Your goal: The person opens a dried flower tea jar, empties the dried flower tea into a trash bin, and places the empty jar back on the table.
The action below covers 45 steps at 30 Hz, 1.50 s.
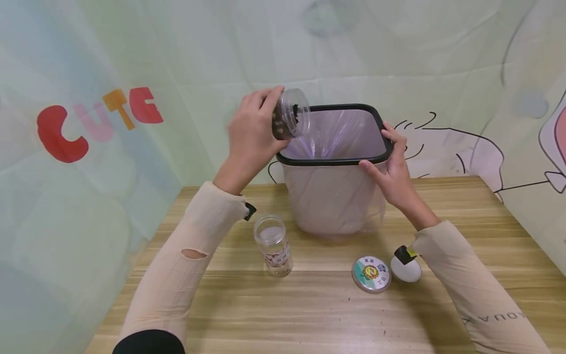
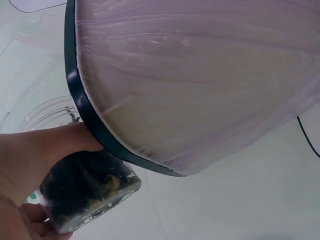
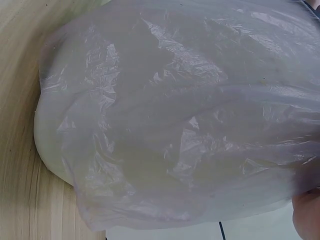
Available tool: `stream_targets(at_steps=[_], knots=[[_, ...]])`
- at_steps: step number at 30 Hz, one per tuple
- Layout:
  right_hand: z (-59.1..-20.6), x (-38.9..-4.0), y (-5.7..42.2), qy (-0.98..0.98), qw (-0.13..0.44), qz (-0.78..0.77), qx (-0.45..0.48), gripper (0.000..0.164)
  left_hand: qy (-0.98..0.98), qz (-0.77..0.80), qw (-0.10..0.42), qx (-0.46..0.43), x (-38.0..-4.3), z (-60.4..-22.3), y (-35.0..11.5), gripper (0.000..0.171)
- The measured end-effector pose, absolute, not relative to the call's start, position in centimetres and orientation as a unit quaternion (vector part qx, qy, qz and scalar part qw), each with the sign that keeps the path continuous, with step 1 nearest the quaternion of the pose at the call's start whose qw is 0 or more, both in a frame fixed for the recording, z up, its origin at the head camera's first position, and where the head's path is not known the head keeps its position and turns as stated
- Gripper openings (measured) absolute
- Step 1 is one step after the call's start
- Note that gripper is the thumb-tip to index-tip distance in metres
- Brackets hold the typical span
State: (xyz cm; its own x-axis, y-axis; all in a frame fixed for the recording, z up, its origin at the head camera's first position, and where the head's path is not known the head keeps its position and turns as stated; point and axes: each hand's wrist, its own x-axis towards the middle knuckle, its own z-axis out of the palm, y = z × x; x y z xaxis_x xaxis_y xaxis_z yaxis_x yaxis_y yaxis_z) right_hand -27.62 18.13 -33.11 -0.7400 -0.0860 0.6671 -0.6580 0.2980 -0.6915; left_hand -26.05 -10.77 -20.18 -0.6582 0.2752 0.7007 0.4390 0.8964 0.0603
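A clear plastic jar (image 1: 302,105) with dark loose contents is in my left hand (image 1: 253,125), fingers and thumb wrapped round its body. The jar lies on its side, its open mouth pointing right over the left rim of a trash bin (image 1: 331,196). Dark bits show near the jar's mouth. In the left wrist view the jar (image 2: 85,185) is beside the bin's black rim (image 2: 82,102). My right hand (image 1: 393,172) grips the bin's right rim, thumb in front. A thin translucent bag (image 3: 150,125) lines the bin and hangs over its outside.
Another clear jar (image 1: 278,259), without a lid, stands upright on the wooden table (image 1: 247,314) left of the bin's front. A printed round lid (image 1: 371,274) and a white disc (image 1: 407,272) lie at right. Small dark crumbs dot the front. A printed cloth backdrop (image 1: 212,59) hangs behind.
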Motion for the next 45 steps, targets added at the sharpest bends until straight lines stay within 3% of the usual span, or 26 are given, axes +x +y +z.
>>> stream_targets(at_steps=[14,25,35,45], knots=[[-33.0,-27.6,18.3,-0.763,0.255,0.541,0.244,0.091,-0.891,-0.075,0.388,-0.226,-26.6,-20.6,-9.7,0.088],[-33.1,-27.5,18.5,-0.768,0.245,0.54,0.243,0.091,-0.847,-0.009,0.456,-0.275,-27.2,-21.2,-8.7,0.066],[-32.9,-27.4,18.5,-0.769,0.24,0.539,0.244,0.09,-0.847,-0.011,0.451,-0.281,-27.2,-21.3,-8.4,0.064],[-32.2,-26.4,18.1,-0.766,0.232,0.548,0.244,0.093,-0.824,0.009,0.486,-0.291,-27.2,-21.5,-7.8,0.05]])
